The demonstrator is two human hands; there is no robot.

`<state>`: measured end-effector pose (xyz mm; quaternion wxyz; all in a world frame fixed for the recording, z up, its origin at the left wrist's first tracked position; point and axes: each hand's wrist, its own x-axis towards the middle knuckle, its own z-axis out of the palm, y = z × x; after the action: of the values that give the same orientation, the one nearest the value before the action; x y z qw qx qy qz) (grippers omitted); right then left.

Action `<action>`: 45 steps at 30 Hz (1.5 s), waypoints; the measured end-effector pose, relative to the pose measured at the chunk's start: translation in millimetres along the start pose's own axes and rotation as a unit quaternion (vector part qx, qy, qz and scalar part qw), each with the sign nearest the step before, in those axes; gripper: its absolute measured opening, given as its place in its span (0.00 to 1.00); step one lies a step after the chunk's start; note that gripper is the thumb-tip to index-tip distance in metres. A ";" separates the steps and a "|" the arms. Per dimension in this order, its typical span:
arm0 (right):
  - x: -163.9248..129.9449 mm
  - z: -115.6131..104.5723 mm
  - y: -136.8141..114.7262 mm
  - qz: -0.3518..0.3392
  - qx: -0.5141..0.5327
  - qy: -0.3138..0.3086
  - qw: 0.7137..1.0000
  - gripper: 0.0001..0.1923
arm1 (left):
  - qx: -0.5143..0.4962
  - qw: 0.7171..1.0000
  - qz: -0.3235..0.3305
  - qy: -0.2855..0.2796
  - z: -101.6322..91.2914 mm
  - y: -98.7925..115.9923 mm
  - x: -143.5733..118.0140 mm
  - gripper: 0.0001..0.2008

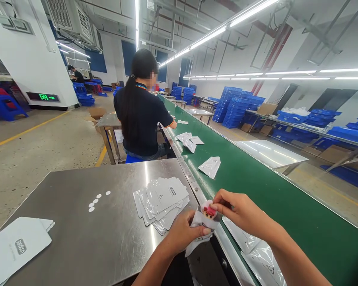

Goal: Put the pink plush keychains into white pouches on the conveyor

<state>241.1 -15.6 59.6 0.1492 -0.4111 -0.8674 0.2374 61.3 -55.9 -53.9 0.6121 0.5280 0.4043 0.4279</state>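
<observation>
Over the near edge of the conveyor, my left hand (pixel 183 232) is closed around a white plastic pouch (pixel 201 222). At the pouch's mouth sits a small item with a pink-and-red cartoon face (pixel 209 210); its lower part is hidden in the pouch. My right hand (pixel 238 208) pinches the top of this item between thumb and fingers. A fanned pile of white printed pouches (pixel 167 198) lies on the metal table to the left of my hands. More white pouches (pixel 264 260) lie on the belt beneath my right forearm.
A green conveyor belt (pixel 250 178) runs forward, carrying several pouches (pixel 210 167). On the metal table (pixel 86 238) are white round stickers (pixel 99 196) and printed white cards (pixel 18 246). A co-worker (pixel 141 115) sits ahead, beside the belt. Blue crates (pixel 235 105) stand beyond.
</observation>
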 end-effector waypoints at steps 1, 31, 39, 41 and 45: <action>-0.5 3.1 -0.4 -0.018 -0.002 -0.006 1.000 0.11 | 0.004 1.000 0.004 -0.009 0.9 0.1 0.1 0.14; 6.9 -1.0 113.8 0.172 -0.231 0.172 0.942 0.22 | 0.566 0.782 0.113 0.233 -54.4 -1.8 12.8 0.20; 18.6 16.9 4.6 -0.108 -0.050 -0.049 0.992 0.14 | 0.074 0.997 0.020 -0.033 -35.8 36.5 -10.7 0.24; 22.1 16.5 0.7 -0.124 -0.058 -0.078 0.988 0.14 | -0.034 0.992 -0.023 -0.118 -40.6 33.6 -8.7 0.31; 49.1 22.7 10.1 -0.099 -0.056 -0.097 0.989 0.17 | -0.090 0.987 -0.029 -0.131 -40.4 22.6 -1.7 0.27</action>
<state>206.9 21.9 38.2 0.0636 -0.3057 -0.9263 0.2109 20.4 -43.6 -36.0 0.7168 0.5102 0.2957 0.3720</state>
